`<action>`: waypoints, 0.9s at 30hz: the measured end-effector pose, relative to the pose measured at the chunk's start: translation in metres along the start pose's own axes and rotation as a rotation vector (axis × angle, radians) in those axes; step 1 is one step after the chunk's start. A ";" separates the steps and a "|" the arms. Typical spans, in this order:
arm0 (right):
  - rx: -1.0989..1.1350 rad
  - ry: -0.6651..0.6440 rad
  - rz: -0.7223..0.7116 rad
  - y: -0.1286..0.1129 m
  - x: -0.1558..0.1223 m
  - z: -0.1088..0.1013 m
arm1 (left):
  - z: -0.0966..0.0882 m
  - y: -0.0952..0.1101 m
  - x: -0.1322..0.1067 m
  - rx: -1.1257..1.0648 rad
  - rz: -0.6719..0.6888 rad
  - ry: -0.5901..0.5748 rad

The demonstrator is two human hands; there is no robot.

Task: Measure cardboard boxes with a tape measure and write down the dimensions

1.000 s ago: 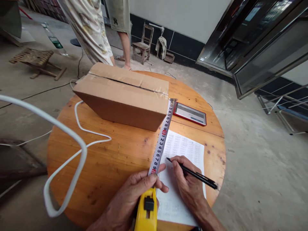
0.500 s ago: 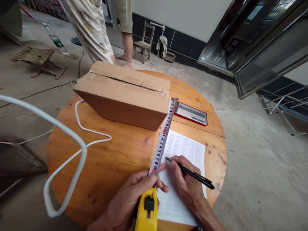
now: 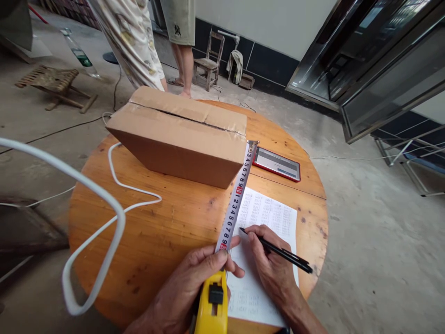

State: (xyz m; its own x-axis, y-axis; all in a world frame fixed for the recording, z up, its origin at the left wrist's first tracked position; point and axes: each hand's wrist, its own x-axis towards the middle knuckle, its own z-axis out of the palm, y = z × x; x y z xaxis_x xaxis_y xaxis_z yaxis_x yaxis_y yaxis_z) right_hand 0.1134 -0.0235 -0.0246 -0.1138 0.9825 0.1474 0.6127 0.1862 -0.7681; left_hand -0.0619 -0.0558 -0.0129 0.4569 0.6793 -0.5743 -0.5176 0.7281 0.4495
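At the round wooden counter (image 3: 163,232), my left hand (image 3: 194,283) is closed around a yellow tape measure (image 3: 212,308), with the thumb pinning its blade (image 3: 236,195) where it leaves the case. The blade runs away from that hand across the counter and ends with its hook just beside the right end of a taped cardboard box (image 3: 181,134), which sits well ahead of both hands. My right hand (image 3: 269,264), just beside the left, grips a black pen (image 3: 283,254), its tip on a sheet of paper (image 3: 274,215) covered in small rows of figures. Beyond the right hand, past the paper, a red-cased phone (image 3: 276,163) lies flat. A white cable (image 3: 116,183) loops over the counter, off to the left of my left hand. A person in a patterned garment (image 3: 132,41) and another in shorts (image 3: 177,18) stand past the box.
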 end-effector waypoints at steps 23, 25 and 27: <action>0.026 0.050 0.039 -0.001 -0.001 -0.003 | 0.001 0.000 0.002 0.027 -0.015 0.036; 0.028 0.041 0.035 -0.002 -0.001 -0.003 | 0.001 0.001 0.002 0.038 -0.012 0.028; 0.031 0.038 0.034 -0.002 -0.001 -0.003 | 0.002 0.001 0.002 0.038 -0.009 0.022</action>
State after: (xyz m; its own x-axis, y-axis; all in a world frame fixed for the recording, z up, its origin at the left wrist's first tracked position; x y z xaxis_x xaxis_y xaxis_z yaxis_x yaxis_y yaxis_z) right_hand 0.1146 -0.0254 -0.0208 -0.0636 0.9875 0.1443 0.5908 0.1538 -0.7920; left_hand -0.0606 -0.0536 -0.0120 0.4449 0.6709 -0.5933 -0.4855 0.7373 0.4697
